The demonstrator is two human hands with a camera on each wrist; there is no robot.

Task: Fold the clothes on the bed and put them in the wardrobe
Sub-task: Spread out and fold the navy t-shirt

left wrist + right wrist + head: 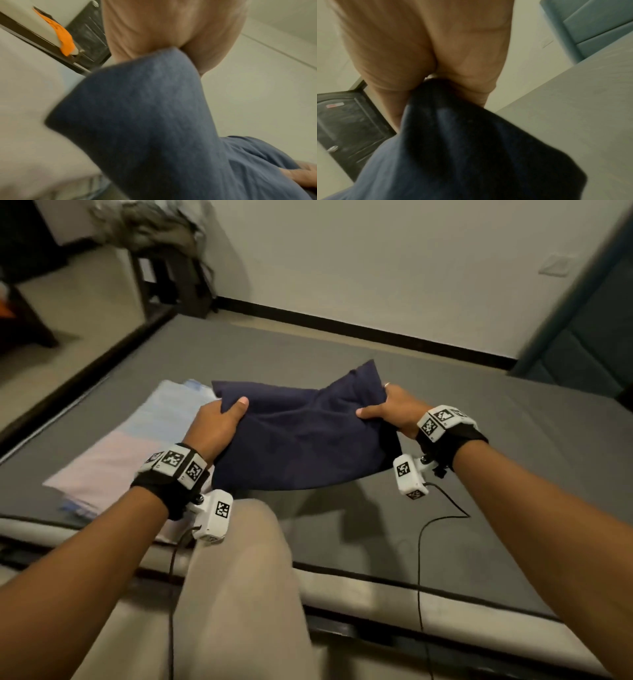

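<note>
Folded navy-blue cotton garment [301, 436], soft and creased, held up above the grey mattress of the bed [496, 474]. Left hand [215, 429] clamped on its left edge, thumb on top, fingers [171, 33] curled beneath the cloth. Right hand [394, 409] clamped on the right edge, fingers [402, 54] pinched round a bunched corner. Just left, flat on the bed, a folded pale pink-and-blue cloth [137, 446]. Beyond: plain white wall [376, 261], black skirting, teal padded headboard [589, 337], rumpled grey clothing heaped on a dark stand [154, 227].
</note>
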